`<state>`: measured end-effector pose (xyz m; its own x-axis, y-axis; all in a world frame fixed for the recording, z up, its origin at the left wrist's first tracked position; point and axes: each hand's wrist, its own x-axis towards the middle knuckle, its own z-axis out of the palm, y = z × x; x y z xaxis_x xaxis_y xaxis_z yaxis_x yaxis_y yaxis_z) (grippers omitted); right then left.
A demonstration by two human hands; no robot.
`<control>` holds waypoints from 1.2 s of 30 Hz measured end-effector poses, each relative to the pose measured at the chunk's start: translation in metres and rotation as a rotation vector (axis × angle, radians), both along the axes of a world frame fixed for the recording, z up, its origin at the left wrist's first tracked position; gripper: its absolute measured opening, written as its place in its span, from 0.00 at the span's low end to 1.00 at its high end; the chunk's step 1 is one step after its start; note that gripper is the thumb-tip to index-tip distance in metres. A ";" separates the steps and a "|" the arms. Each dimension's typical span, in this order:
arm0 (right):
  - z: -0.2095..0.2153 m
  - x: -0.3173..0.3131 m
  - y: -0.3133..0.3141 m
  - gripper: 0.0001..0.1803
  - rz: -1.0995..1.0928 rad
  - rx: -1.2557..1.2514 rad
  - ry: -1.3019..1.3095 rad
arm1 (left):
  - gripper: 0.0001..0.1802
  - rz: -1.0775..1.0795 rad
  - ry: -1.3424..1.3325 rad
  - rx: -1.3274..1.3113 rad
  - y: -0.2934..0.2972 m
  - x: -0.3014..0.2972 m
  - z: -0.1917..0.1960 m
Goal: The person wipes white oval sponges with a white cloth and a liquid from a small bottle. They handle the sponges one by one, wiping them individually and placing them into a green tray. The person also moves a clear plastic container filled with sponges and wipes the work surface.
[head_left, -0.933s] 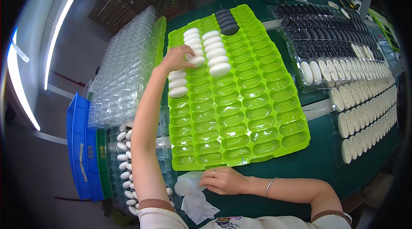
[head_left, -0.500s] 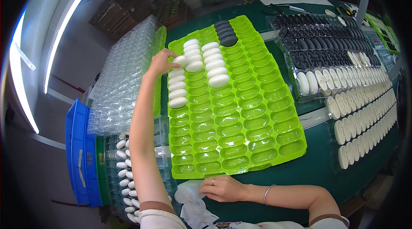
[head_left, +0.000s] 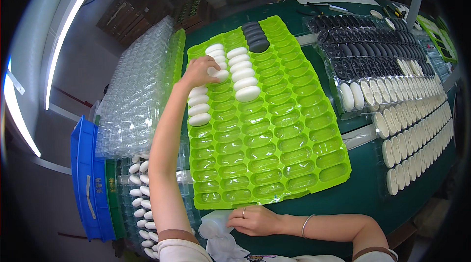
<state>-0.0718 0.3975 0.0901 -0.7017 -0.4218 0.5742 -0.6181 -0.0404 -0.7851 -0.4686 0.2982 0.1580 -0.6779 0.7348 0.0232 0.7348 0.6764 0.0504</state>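
Observation:
My left hand (head_left: 200, 72) reaches over the upper left of a bright green tray (head_left: 265, 120) with rows of oval pockets. Its thumb and fingers close on a white oval piece (head_left: 221, 75) in the second column; part of that piece is hidden by the fingers. More white oval pieces (head_left: 199, 119) lie in the first column under the wrist, and others (head_left: 248, 93) fill the upper third column. My right hand (head_left: 254, 220) rests by the tray's near edge, fingers curled against a translucent plastic cup (head_left: 212, 226) with a white cloth (head_left: 228, 248) below it.
Dark oval pieces (head_left: 259, 46) sit in the tray's far end. Stacked clear trays (head_left: 137, 85) and a blue crate (head_left: 89, 178) stand at left, near white pieces (head_left: 140, 203). Right on the green table are trays of black parts (head_left: 360, 48) and rows of cream parts (head_left: 417, 137).
My left hand has moved slightly right, from the first column to the second. The white piece earlier raised in its fingers no longer shows separately. My right hand stays in place.

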 end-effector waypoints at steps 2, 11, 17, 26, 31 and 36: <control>0.000 0.001 0.000 0.11 -0.008 -0.005 0.000 | 0.21 0.013 0.081 -0.111 0.011 0.007 -0.007; 0.071 -0.064 0.048 0.12 -0.317 0.236 0.068 | 0.18 0.308 0.150 0.098 -0.040 -0.021 0.019; 0.051 -0.213 0.099 0.20 -0.665 0.725 0.109 | 0.17 0.346 0.225 -0.083 -0.053 -0.033 -0.002; 0.015 -0.247 0.109 0.18 -0.654 0.858 0.135 | 0.14 -0.192 -0.029 0.161 0.032 0.009 0.003; 0.050 -0.251 0.133 0.19 -0.502 0.719 0.056 | 0.20 -0.190 -0.075 -0.029 0.054 0.041 -0.017; 0.082 -0.290 0.166 0.19 -0.420 0.571 -0.081 | 0.22 -0.070 -0.083 -0.103 0.068 0.053 -0.011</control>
